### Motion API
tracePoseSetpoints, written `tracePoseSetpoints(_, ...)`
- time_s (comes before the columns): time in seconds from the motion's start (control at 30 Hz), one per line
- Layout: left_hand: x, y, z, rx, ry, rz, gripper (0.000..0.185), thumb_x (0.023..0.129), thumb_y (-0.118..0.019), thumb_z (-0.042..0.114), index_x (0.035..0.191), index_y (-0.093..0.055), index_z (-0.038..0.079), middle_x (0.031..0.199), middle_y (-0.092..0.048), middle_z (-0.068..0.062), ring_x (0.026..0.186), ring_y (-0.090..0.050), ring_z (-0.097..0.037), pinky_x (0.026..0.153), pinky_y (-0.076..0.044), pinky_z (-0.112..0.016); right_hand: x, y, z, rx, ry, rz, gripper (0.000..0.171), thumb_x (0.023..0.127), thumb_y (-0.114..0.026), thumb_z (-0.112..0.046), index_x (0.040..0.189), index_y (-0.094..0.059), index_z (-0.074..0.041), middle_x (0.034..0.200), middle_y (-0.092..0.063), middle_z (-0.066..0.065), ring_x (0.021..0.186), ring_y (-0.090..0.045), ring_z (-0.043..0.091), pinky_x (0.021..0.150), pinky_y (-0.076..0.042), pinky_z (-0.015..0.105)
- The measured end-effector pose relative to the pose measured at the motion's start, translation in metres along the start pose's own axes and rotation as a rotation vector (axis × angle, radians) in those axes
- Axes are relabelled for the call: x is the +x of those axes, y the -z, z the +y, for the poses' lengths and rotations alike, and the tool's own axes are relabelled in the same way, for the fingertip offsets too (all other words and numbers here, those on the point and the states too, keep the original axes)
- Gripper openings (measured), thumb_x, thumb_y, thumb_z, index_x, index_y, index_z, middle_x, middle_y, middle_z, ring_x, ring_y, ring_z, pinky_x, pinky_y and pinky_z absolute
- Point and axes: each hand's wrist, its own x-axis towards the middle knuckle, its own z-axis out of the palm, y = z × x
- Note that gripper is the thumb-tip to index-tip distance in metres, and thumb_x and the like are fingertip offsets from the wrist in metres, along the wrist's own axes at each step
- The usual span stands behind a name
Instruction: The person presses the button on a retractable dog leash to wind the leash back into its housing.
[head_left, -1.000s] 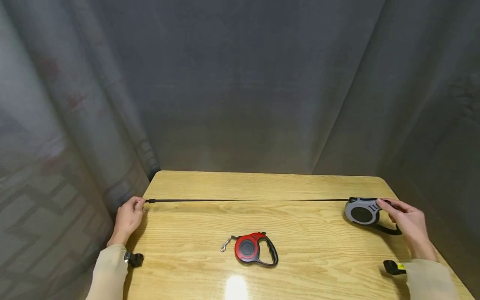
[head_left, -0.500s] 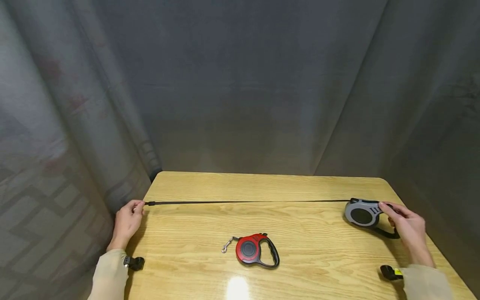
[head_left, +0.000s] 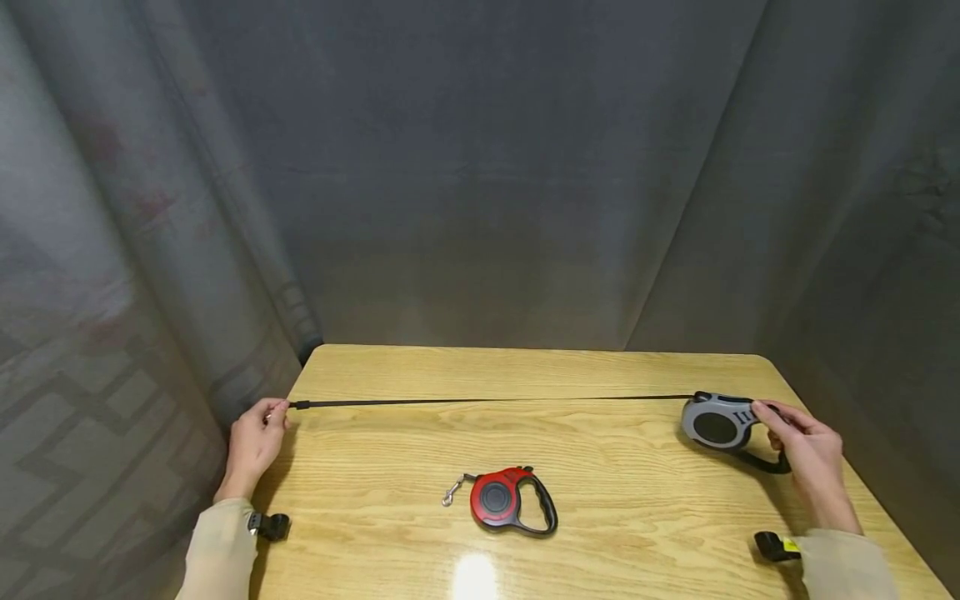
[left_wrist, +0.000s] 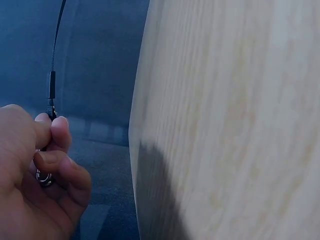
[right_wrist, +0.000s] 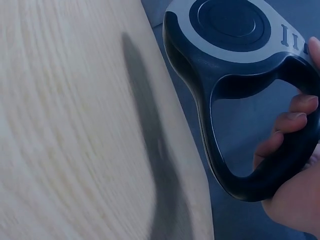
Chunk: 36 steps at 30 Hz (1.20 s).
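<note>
Shifted slightly toward the red leash (head_left: 504, 500) at the table's (head_left: 600, 533) centre, the grey retractable leash (head_left: 716, 423) stays gripped by right-hand fingers (head_left: 806, 450), while the left hand (head_left: 255, 442) pinches its clip, best kept level so the cord (head_left: 487, 401) runs taut.

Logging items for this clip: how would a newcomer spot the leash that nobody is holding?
On the wooden table, look near the front middle, below the taut black cord. The red retractable leash lies there alone, cord wound in; unlike the grey retractable leash, no hand touches it.

Dim, overhead glare on glossy table (head_left: 465, 575), blurred wrist views.
</note>
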Motion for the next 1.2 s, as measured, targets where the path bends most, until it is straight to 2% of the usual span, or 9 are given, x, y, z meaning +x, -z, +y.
tracePoseSetpoints(0.17,0.0,0.001,0.001,0.001,0.013,0.005,0.032,0.115,-0.047,0.024,0.114,-0.067,-0.001,0.092,-0.07,-0.016,0.069,-0.051,-0.016,0.06,-0.038,-0.025,-0.001,-0.002,-0.002,0.028,0.008,-0.005,0.014,0.096,-0.082,-0.017,0.09,-0.083,-0.029,0.077,-0.068,-0.018,0.064,-0.051,0.005,0.056,-0.042,0.021)
tracePoseSetpoints(0.4,0.001,0.002,0.004,0.001,0.01,0.018,0.033,0.115,-0.047,0.026,0.114,-0.067,0.0,0.091,-0.069,-0.014,0.066,-0.05,-0.015,0.059,-0.037,-0.027,-0.003,-0.007,-0.003,0.115,-0.027,-0.001,0.018,0.096,-0.08,-0.013,0.087,-0.084,-0.027,0.077,-0.069,-0.017,0.062,-0.053,0.005,0.055,-0.045,0.018)
tracePoseSetpoints(0.73,0.002,0.003,0.01,-0.001,0.003,0.032,0.032,0.115,-0.048,0.025,0.115,-0.068,0.0,0.09,-0.069,-0.014,0.068,-0.051,-0.014,0.061,-0.037,-0.026,-0.005,-0.009,-0.004,0.082,-0.026,-0.013,0.016,0.096,-0.082,-0.016,0.087,-0.083,-0.029,0.078,-0.067,-0.016,0.063,-0.053,0.004,0.056,-0.046,0.018)
tracePoseSetpoints(0.93,0.001,0.004,0.011,0.004,-0.013,0.028,0.031,0.115,-0.049,0.025,0.115,-0.068,0.001,0.09,-0.069,-0.013,0.066,-0.05,-0.014,0.061,-0.038,-0.026,-0.005,-0.01,-0.005,0.094,-0.014,-0.027,0.019,0.097,-0.08,-0.012,0.087,-0.083,-0.029,0.077,-0.067,-0.016,0.063,-0.052,0.005,0.056,-0.045,0.018)
tracePoseSetpoints(1.2,-0.001,0.003,0.013,0.004,-0.003,0.016,0.032,0.115,-0.048,0.027,0.115,-0.067,0.001,0.091,-0.068,-0.014,0.068,-0.05,-0.016,0.06,-0.038,-0.027,-0.006,-0.014,-0.002,0.103,0.009,-0.051,0.021,0.097,-0.078,-0.009,0.088,-0.083,-0.027,0.074,-0.065,-0.014,0.063,-0.051,0.005,0.056,-0.043,0.019)
